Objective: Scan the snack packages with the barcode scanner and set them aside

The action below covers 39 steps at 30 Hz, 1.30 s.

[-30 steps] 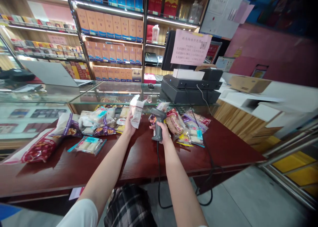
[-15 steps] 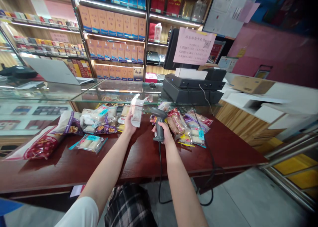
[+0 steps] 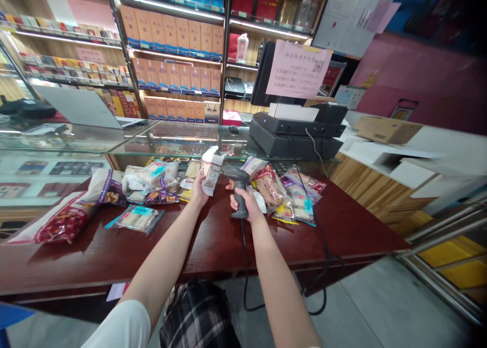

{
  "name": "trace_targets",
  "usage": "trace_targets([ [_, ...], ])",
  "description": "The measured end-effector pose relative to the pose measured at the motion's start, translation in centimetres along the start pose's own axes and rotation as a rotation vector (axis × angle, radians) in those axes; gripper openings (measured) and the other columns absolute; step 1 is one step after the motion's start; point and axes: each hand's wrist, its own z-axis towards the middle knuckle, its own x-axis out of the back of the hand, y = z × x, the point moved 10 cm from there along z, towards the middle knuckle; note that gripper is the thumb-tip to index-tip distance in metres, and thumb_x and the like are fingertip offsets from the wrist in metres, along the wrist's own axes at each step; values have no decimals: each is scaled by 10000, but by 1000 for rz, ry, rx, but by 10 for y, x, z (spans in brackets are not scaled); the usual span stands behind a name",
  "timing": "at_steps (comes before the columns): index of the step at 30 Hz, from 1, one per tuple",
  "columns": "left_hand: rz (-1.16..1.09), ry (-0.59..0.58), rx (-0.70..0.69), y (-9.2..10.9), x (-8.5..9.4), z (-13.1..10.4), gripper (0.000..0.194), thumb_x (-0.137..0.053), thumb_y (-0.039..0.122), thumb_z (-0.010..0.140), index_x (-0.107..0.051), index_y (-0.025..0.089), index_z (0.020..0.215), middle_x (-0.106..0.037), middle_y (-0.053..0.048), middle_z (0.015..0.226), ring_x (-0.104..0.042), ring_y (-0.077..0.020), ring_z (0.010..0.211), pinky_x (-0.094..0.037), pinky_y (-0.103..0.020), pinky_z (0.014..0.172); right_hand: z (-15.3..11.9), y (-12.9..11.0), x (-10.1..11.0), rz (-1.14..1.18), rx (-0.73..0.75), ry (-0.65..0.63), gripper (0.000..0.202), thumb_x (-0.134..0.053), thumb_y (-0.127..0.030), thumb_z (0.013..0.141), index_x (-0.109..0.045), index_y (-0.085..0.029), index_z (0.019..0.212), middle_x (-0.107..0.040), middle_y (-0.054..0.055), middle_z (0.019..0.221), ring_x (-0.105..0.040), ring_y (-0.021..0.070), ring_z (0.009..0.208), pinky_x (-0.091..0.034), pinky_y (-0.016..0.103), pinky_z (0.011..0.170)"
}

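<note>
My left hand (image 3: 200, 188) grips a white-and-clear snack packet (image 3: 211, 171), held upright above the dark red table. Wrapped around the handle of a black barcode scanner (image 3: 239, 192) is my right hand (image 3: 247, 204); the scanner's head points left toward the packet, with a gap between them. Its cable hangs down past the table's front edge. Left of my left hand lie several bagged snacks, among them a flat clear pack with blue edges (image 3: 137, 219) and a red-and-white bag (image 3: 66, 224). Beyond my right hand rests a red-and-clear bag (image 3: 269, 185) among other packets.
A glass counter (image 3: 182, 135) runs behind the table (image 3: 213, 246). On it stand a black cash-register unit (image 3: 292, 140), a monitor with a pink notice (image 3: 299, 69), and a laptop (image 3: 79, 107) at left. Shelves of boxed goods rise behind. A cable trails down the table's right side.
The scanner in my right hand has shifted slightly left and turned toward the packet. The packet in my left hand has tilted a little to the right.
</note>
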Motion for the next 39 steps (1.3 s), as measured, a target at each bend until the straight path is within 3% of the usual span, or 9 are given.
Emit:
trace_targets([
  [13, 33, -31, -22, 1, -3, -1, 748, -525, 117, 641, -480, 221, 1381, -708, -54, 1025, -669, -167, 735, -541, -281, 650, -1, 0, 0, 1, -8, 1, 315, -632, -291, 741, -576, -193, 1036, -724, 29, 909, -414, 53, 391, -345, 207, 356],
  [17, 129, 77, -67, 0, 10, 4, 616, -532, 186, 692, -536, 229, 1306, -681, -49, 1078, -666, -182, 880, -542, -292, 763, 0, 0, 2, 10, 4, 10, 316, -651, -287, 737, -571, -195, 1029, -735, 37, 931, -431, 58, 404, -353, 212, 366],
  [20, 433, 200, -316, 28, 14, -3, 552, -553, 212, 735, -548, 218, 1287, -640, -67, 1177, -614, -207, 1081, -495, -324, 924, 1, -1, 5, 25, 9, 18, 324, -656, -296, 741, -567, -203, 1039, -732, 34, 919, -428, 58, 404, -354, 215, 363],
  [23, 935, 316, -650, 70, -3, -25, 516, -563, 166, 758, -580, 188, 1273, -535, -128, 1348, -487, -263, 1276, -385, -412, 1075, 3, -1, 10, 55, 22, 24, 310, -658, -305, 746, -568, -204, 1025, -719, 30, 896, -422, 55, 399, -348, 218, 359],
  [26, 1383, 477, -748, 92, -13, -42, 503, -523, 94, 775, -626, 209, 1254, -412, -142, 1483, -398, -318, 1353, -309, -505, 1116, 5, 0, 14, 81, 25, 34, 284, -656, -311, 750, -570, -207, 1000, -706, 18, 866, -414, 57, 400, -336, 221, 356],
  [29, 1642, 497, -659, 92, -9, -39, 547, -509, 73, 781, -604, 198, 1304, -341, -144, 1552, -305, -367, 1413, -259, -565, 1131, 5, 2, 16, 91, 13, 38, 304, -653, -315, 746, -571, -208, 1019, -682, -2, 779, -406, 65, 394, -326, 225, 359],
  [33, 1851, 405, -628, 78, -8, -31, 753, -537, 90, 752, -361, 54, 1483, -222, -209, 1597, -59, -385, 1495, -108, -599, 1178, 6, 3, 16, 78, -9, 58, 290, -649, -322, 739, -580, -197, 991, -647, -9, 698, -399, 72, 392, -321, 233, 365],
  [35, 1935, 315, -659, 68, -14, -29, 795, -510, 88, 753, -284, 42, 1514, -194, -201, 1608, -33, -353, 1504, -73, -586, 1190, 6, 2, 18, 75, -1, 75, 253, -645, -323, 734, -586, -191, 943, -656, 0, 724, -396, 66, 393, -322, 235, 368],
  [39, 1991, 192, -639, 51, -16, -26, 682, -459, 155, 819, -358, 42, 1484, -262, -202, 1586, -97, -339, 1501, -60, -579, 1196, 5, -6, 21, 81, 42, 115, 210, -639, -319, 726, -580, -188, 880, -696, 30, 849, -400, 60, 404, -335, 240, 374],
])
